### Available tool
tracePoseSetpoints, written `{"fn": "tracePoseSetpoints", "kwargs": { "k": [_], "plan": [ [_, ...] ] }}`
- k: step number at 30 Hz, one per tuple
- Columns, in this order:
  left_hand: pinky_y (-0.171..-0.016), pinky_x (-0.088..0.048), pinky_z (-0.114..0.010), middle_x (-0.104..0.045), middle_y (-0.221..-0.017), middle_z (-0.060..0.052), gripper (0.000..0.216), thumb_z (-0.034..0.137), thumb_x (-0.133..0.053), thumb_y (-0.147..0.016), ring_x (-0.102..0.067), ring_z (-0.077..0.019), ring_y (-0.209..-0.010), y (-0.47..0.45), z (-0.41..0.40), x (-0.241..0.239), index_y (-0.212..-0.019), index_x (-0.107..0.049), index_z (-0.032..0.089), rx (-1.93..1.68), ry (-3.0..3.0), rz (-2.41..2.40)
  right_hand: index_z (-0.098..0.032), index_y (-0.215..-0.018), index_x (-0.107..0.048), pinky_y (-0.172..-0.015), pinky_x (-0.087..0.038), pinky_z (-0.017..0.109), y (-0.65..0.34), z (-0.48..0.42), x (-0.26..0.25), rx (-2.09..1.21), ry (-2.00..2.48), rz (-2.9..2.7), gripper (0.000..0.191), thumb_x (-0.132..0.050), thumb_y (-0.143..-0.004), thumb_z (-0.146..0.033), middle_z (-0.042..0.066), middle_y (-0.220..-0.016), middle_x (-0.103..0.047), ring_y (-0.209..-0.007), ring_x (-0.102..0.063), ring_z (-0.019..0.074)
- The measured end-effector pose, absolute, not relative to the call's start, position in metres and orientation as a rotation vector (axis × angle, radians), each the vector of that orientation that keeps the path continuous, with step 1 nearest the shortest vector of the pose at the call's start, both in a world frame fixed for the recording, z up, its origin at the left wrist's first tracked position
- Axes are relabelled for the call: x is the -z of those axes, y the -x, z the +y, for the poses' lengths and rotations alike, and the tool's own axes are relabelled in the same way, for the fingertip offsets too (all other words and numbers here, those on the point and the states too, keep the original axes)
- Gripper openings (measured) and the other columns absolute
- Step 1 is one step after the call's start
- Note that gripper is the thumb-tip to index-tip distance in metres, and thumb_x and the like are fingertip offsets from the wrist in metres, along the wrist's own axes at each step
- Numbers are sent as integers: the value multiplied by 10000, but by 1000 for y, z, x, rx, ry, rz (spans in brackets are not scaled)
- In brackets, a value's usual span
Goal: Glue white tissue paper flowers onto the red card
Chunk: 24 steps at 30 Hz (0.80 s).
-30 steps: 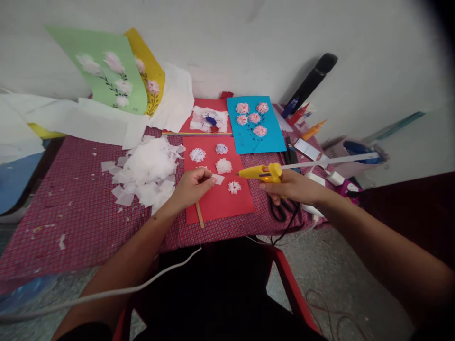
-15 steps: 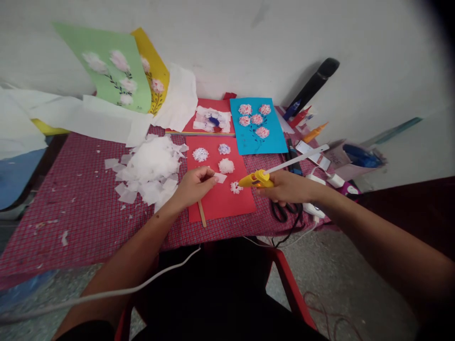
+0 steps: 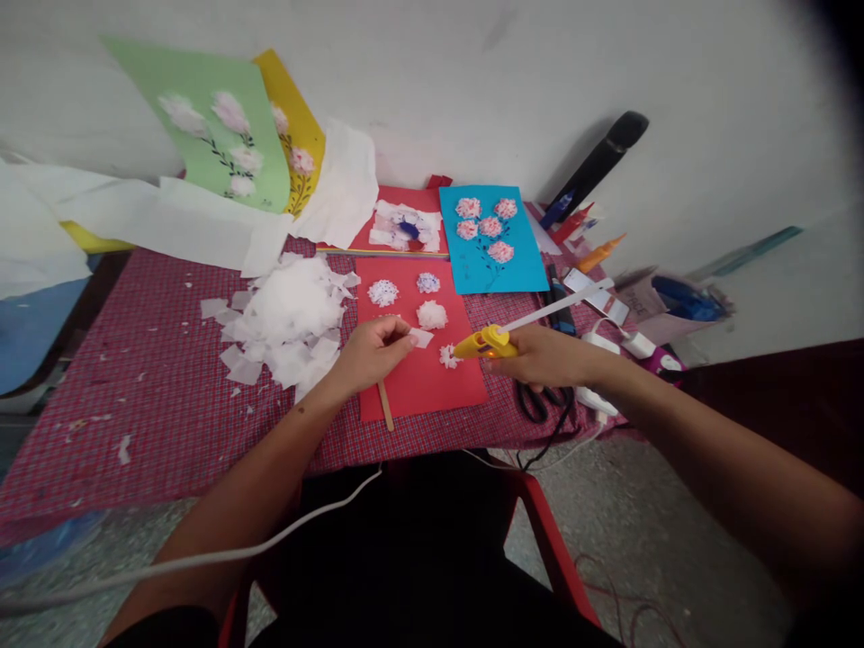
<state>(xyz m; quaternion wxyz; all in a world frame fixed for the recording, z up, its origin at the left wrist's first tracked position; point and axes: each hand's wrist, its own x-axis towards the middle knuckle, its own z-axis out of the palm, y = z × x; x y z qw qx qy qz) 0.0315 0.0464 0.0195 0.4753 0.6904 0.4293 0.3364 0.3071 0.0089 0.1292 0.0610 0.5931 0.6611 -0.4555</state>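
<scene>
My right hand (image 3: pixel 546 355) grips a yellow glue gun (image 3: pixel 484 343) with a white glue stick poking out behind it. Its nozzle points left, close to a small white paper flower (image 3: pixel 446 356) on a red card sheet (image 3: pixel 418 378). My left hand (image 3: pixel 371 351) rests on the red sheet and pinches a small white tissue piece (image 3: pixel 420 337). A wooden stick (image 3: pixel 385 406) lies under that hand. Three more paper flowers (image 3: pixel 430 314) sit higher on the red sheet.
A heap of white tissue squares (image 3: pixel 290 310) lies left of the red sheet on the checked tablecloth (image 3: pixel 168 405). A blue card with pink flowers (image 3: pixel 491 236), scissors (image 3: pixel 536 400), pens and bottles (image 3: pixel 594 254) stand right. Green and yellow flower sheets (image 3: pixel 216 126) lean on the wall. A white cable (image 3: pixel 270 540) crosses below.
My right hand brought the glue gun down and left, from above the sheet's right edge to beside the small flower. My left hand stayed put with the tissue piece.
</scene>
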Motion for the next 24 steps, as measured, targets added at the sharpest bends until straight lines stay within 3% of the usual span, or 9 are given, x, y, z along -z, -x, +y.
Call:
{"fn": "tracePoseSetpoints", "kwargs": {
  "k": [24],
  "plan": [
    [-644, -455, -265, -663, -770, -9, 167, 352, -640, -888, -584, -145, -717, -31, 46, -23, -825, -653, 198, -820, -1677, 1052, -225, -1206, -757, -523, -418, 290, -301, 11, -131, 1193, -1855, 2011, 409, -653, -894, -468, -4, -548, -564, -500, -547, 160]
  ]
}}
